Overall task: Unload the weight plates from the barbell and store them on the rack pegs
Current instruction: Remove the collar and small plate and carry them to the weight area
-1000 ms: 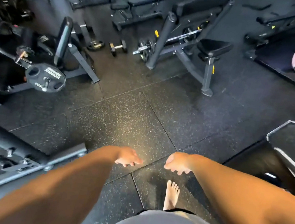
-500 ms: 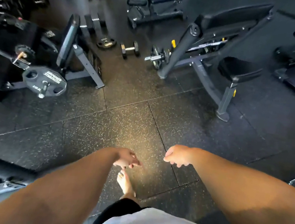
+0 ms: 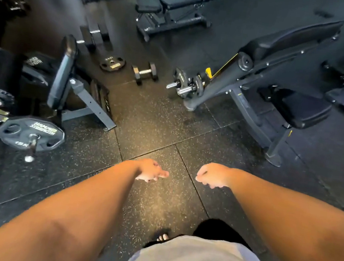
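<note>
Ahead by the bench [image 3: 293, 43] foot, plates [image 3: 181, 79] sit loaded on the bar [image 3: 184, 90] ends. Your left hand [image 3: 150, 170] and right hand [image 3: 212, 176] hang loosely curled, empty, likely free for the next pull.

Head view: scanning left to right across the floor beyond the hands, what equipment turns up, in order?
Hammer Strength plate on its peg → small plate flat on the floor → dumbbell → plate-loaded bar end → black seat pad.
</note>
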